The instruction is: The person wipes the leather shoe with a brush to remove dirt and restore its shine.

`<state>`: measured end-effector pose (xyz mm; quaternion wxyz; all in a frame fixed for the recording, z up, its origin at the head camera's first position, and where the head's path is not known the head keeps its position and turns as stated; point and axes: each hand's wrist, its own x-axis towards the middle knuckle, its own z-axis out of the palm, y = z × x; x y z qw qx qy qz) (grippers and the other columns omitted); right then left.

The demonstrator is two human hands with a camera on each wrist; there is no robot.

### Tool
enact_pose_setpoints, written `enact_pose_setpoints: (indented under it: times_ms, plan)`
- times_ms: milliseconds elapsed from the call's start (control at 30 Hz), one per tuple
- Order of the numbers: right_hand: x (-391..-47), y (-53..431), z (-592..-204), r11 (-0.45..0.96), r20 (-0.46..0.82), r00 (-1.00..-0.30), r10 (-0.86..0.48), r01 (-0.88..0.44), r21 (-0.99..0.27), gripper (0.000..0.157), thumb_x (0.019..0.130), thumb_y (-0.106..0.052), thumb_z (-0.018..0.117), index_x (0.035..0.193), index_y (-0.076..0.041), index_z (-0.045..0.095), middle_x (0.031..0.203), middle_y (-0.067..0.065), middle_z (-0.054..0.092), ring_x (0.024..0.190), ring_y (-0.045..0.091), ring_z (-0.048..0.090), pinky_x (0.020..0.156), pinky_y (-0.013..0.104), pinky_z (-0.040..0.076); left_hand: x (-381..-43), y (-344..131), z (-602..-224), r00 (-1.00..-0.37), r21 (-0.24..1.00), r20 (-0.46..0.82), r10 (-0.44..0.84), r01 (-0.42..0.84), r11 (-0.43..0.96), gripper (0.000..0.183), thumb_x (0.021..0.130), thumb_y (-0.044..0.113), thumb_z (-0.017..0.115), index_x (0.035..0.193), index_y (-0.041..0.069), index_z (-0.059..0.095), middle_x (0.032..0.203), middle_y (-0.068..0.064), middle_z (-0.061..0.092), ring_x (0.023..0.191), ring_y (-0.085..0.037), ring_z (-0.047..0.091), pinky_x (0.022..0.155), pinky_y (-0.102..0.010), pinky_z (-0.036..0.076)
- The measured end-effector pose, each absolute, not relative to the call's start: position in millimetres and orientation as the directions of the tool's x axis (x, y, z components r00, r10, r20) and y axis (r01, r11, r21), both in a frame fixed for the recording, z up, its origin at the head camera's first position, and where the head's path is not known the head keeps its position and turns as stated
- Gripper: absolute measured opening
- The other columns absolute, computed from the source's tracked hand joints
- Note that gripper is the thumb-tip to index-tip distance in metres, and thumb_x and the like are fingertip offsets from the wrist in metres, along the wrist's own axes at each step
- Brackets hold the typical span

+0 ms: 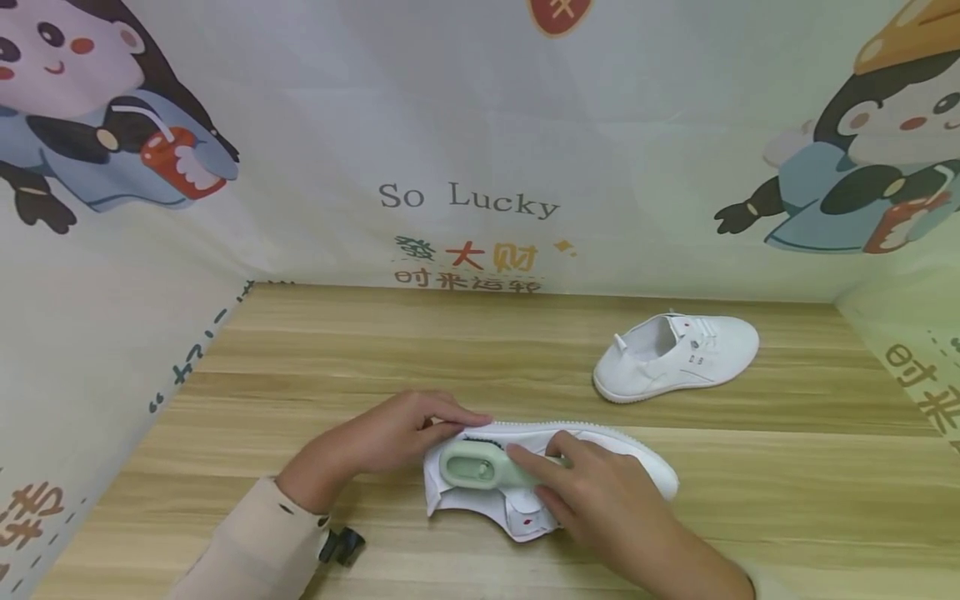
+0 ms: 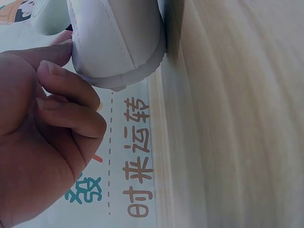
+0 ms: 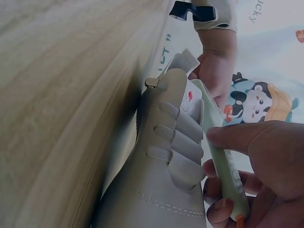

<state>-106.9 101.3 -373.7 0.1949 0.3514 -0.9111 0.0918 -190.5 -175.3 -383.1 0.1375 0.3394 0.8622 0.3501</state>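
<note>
A white shoe (image 1: 600,442) lies on its side on the wooden table, sole edge toward the back wall and opening toward the front. My right hand (image 1: 611,500) grips the handle of a pale green brush (image 1: 471,467), whose head lies over the shoe's side near the heel. Dark bristles show at the head's far edge. In the right wrist view the thumb presses along the brush handle (image 3: 223,175), fingers curled beneath. At the heel end my left hand (image 1: 397,433) pinches the shoe's edge between thumb and forefinger; the left wrist view shows its other fingers curled beside the heel (image 2: 118,47).
A second white shoe (image 1: 697,354) stands upright farther back on the right, toe pointing right. Printed cloth walls (image 1: 465,125) with cartoon figures and lettering enclose the wooden table (image 1: 375,350) at the back and sides. A black clip-like device (image 1: 342,547) sits at the left wrist.
</note>
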Motion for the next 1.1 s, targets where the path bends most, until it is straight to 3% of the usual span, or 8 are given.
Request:
enact_pose_setpoints:
  times_ms: [333, 633, 1100]
  plan:
    - [-107, 110, -366, 0.757, 0.413, -0.697, -0.586, -0.653, -0.026, 0.053, 0.075, -0.019, 0.085, 0.124, -0.033, 0.069, 0.091, -0.008, 0.061, 0.067, 0.008, 0.054, 0.053, 0.021, 0.040, -190, -175, -383, -0.735, 0.697, 0.008, 0.678, 0.490, 0.523, 0.033, 0.102, 0.012, 0.056, 0.130, 0.025, 0.067, 0.116, 0.002, 0.071, 0.099, -0.007, 0.061, 0.085, -0.025, 0.052]
    - [-106, 129, -350, 0.773, 0.323, -0.749, -0.579, -0.630, -0.077, 0.049, 0.078, -0.019, 0.082, 0.123, -0.036, 0.070, 0.089, -0.011, 0.060, 0.062, 0.002, 0.046, 0.052, 0.019, 0.034, -190, -174, -383, -0.745, 0.702, -0.011, 0.667, 0.469, 0.536, 0.034, 0.102, 0.011, 0.056, 0.130, 0.027, 0.067, 0.117, 0.002, 0.071, 0.096, -0.006, 0.060, 0.082, -0.023, 0.051]
    - [-109, 160, -326, 0.819, 0.217, -0.818, -0.532, -0.562, -0.112, 0.049, 0.078, -0.022, 0.083, 0.123, -0.036, 0.070, 0.090, -0.011, 0.063, 0.063, -0.001, 0.044, 0.053, 0.019, 0.035, -190, -173, -384, -0.747, 0.701, -0.001, 0.665, 0.474, 0.533, 0.034, 0.101, 0.011, 0.057, 0.129, 0.026, 0.068, 0.118, 0.002, 0.071, 0.099, -0.007, 0.060, 0.082, -0.024, 0.051]
